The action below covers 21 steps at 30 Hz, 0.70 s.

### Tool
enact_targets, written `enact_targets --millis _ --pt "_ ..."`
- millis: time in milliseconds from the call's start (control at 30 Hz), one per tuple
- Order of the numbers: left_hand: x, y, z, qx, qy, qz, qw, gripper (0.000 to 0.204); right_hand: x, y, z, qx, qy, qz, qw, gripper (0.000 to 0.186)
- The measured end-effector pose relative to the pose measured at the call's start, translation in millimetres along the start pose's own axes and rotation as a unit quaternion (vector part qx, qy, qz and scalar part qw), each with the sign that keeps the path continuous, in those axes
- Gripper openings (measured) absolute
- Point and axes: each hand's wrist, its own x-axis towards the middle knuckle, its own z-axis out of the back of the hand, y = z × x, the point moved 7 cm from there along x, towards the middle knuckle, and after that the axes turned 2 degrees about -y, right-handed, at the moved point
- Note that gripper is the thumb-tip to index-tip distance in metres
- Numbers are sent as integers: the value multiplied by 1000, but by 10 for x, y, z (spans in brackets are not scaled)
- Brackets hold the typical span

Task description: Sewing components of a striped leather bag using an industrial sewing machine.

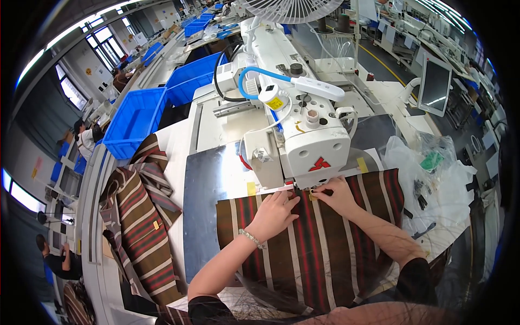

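1. I see the striped cloth [338, 252] spread across the near part of the tabletop [174, 142], reaching toward its near edge, with its far side at the sewing machine [317, 146].
2. On my left, the left hand [273, 214] lies palm down on the cloth, fingers moderately spread, fingertips close to the machine's working area. A beaded bracelet [251, 238] circles its wrist.
3. The right hand [337, 195] has thumb and forefinger drawn narrow beside a small yellow piece [313, 196] at the cloth's far side; I cannot tell whether they grip it.
4. A shiny metal plate [208, 184] shows left of the cloth, partly beneath it.
5. Along the tabletop's left edge I have more striped fabric [142, 227], folded and heaped, well apart from both hands.
6. Near the tabletop's right edge sits a crumpled clear plastic bag [433, 187].
7. Beyond the heaped fabric, toward the far left corner, stand two blue bins [132, 122].
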Motion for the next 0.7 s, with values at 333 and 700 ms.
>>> enact_targets --millis 333,700 --pt "132 185 -266 -40 42 33 998 47 -1 -62 -21 5 -27 4 1000 12" --pt "261 244 -392 -67 7 16 998 36 48 -234 -71 31 39 -47 998 16"
